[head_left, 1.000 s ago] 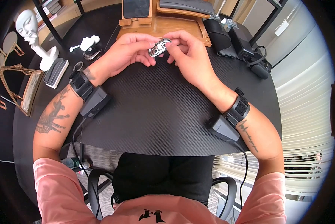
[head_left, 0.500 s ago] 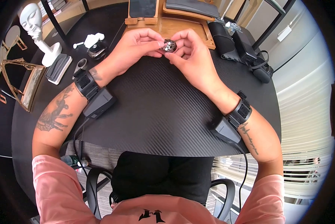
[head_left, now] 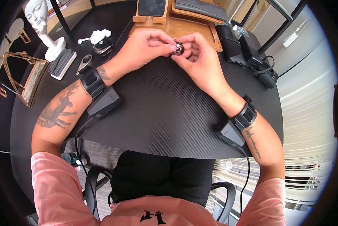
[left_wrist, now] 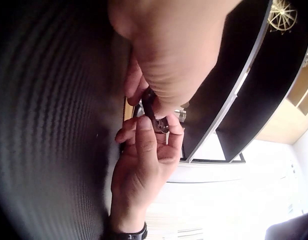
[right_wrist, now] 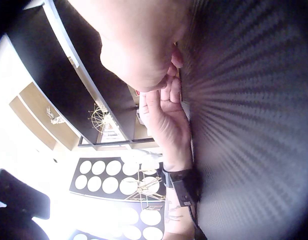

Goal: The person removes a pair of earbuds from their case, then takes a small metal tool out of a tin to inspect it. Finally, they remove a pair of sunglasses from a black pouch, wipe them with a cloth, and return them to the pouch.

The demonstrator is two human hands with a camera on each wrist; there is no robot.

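Observation:
Between the two hands, above the far part of the black table, is a small shiny dark and silver object. The left hand pinches its left side with thumb and fingers. On its other side the right hand holds it, thumb below and fingers curled behind. In the left wrist view the object looks dark and elongated, with the right thumb against it. The right wrist view shows both hands close together, and there the object is hidden.
A wooden tray with a phone stands behind the hands. Left are a white face sculpture, a grey-and-white case, a ring-shaped metal piece and a small dark jar. Dark cases lie right.
The small object has turned, showing a narrower side than a second ago. Both hands appear further right in the head view, as do the tray and sculpture, so the view has shifted.

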